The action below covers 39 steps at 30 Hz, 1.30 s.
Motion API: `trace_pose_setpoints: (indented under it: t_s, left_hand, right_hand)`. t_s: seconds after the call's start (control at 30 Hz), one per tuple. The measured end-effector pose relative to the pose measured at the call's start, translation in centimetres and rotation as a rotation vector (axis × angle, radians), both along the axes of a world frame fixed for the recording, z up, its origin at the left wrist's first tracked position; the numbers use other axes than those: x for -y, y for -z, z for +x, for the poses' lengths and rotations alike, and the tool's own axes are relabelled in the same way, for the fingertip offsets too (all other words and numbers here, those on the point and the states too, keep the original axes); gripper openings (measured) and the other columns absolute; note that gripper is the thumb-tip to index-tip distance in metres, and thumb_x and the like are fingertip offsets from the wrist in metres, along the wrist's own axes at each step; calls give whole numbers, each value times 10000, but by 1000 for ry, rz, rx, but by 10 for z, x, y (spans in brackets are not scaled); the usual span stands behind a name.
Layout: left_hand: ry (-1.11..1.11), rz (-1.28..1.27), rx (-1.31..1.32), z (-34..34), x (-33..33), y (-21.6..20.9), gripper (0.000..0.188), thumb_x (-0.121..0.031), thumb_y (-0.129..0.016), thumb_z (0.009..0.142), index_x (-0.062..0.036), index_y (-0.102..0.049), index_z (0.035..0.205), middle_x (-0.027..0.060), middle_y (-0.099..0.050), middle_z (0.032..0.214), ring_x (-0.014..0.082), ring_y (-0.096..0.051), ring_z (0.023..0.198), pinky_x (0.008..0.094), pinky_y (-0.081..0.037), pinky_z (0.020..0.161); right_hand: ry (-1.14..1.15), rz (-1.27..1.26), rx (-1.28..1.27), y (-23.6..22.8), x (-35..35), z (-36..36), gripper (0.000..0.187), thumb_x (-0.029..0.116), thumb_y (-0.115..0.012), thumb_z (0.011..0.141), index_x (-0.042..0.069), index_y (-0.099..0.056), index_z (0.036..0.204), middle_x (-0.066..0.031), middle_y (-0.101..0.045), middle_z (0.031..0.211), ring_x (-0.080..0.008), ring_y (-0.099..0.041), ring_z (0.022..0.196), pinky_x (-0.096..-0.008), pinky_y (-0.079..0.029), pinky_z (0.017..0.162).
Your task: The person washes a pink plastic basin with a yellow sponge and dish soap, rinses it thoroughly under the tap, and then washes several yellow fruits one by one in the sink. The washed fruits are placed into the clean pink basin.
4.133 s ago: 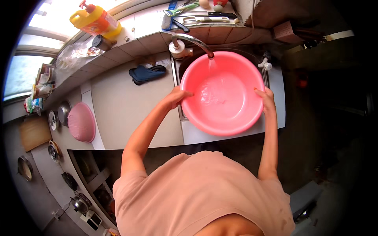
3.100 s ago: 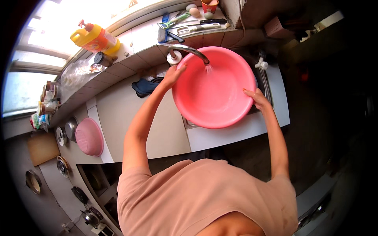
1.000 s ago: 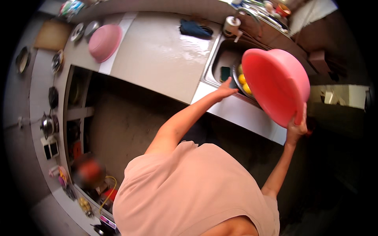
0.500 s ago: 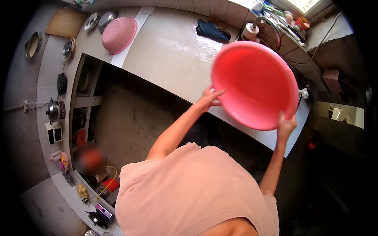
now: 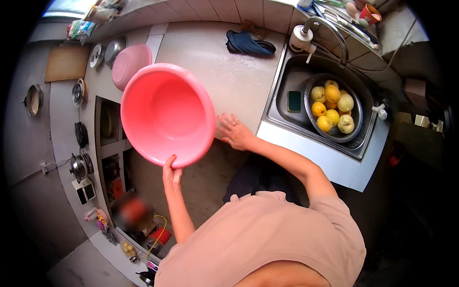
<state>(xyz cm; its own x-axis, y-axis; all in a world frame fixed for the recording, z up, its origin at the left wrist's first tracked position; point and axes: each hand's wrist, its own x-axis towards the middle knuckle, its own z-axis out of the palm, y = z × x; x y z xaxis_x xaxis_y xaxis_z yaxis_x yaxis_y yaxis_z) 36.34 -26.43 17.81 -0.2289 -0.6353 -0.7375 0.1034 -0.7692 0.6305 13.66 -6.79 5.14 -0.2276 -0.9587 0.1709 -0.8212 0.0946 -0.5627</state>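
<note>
A large pink plastic basin (image 5: 167, 110) is tilted with its hollow side facing me, held up over the counter's front edge. My left hand (image 5: 173, 171) grips its near rim, thumb on the inside and fingers underneath. Just right of the basin, my right hand (image 5: 234, 131) is off the rim, its fingers stretched out and a little blurred, with nothing in it. To the right, a metal bowl (image 5: 359, 122) filled with several yellow and pale round fruits (image 5: 332, 95) stands in the sink (image 5: 278, 107). Beside the bowl lies a dark green rectangular item (image 5: 294, 101).
A pink perforated basket (image 5: 131, 62) and metal bowls (image 5: 114, 50) stand behind the basin. A dark blue cloth (image 5: 251, 44) lies at the wall on the wet counter (image 5: 201, 43). The faucet (image 5: 330, 24) arches over the sink. A kettle (image 5: 79, 166) sits on the left counter.
The pink basin has moved left from over the sink, uncovering the bowl of fruits. My right hand has let go of its rim; my left hand now holds it alone.
</note>
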Motion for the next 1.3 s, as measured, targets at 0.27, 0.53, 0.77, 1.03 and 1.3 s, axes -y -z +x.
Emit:
trace_pose_setpoints:
  t_s: [0.27, 0.53, 0.77, 1.03, 1.3]
  left_hand:
    - [-59, 103, 8, -70, -17, 20, 382, 133, -610, 770, 59, -528, 1135, 165, -598, 1098, 302, -613, 1028, 471, -561, 904]
    - [40, 232, -6, -152, -37, 51, 366, 130, -624, 764, 54, -546, 1114, 167, -615, 1090, 313, -620, 1025, 473, -572, 897]
    - [151, 133, -26, -167, -49, 51, 359, -87, -684, 854, -2, -533, 1168, 172, -590, 1160, 316, -587, 1092, 504, -550, 895]
    - [909, 169, 24, -160, -131, 5, 521, -329, -600, 936, 39, -486, 1286, 250, -559, 1267, 361, -606, 1118, 475, -575, 819]
    - [1258, -542, -333, -342, -322, 53, 680, -162, -657, 892, 15, -314, 1452, 179, -456, 1410, 271, -515, 1235, 334, -458, 975]
  right_hand:
    - [549, 261, -330, 29, -37, -183, 580, 425, -465, 944, 211, -346, 1470, -134, -253, 1552, -295, -169, 1455, -605, -99, 1138]
    - [1172, 505, -232, 2, -245, -245, 710, 318, -753, 748, 94, -456, 1353, -216, -388, 1387, -403, -285, 1341, -608, -134, 1115]
    - [1088, 521, -171, 24, -279, -242, 931, 362, -833, 641, 133, -381, 1422, -249, -351, 1436, -419, -247, 1384, -610, -105, 1132]
    - [1043, 412, -75, 53, -279, -267, 772, 290, -797, 688, 129, -436, 1351, -233, -471, 1257, -418, -480, 1154, -622, -226, 1088]
    - [1036, -686, 1797, -22, -323, -231, 512, 466, -437, 992, 61, -446, 1304, -156, -516, 1293, -280, -602, 1101, -355, -587, 672]
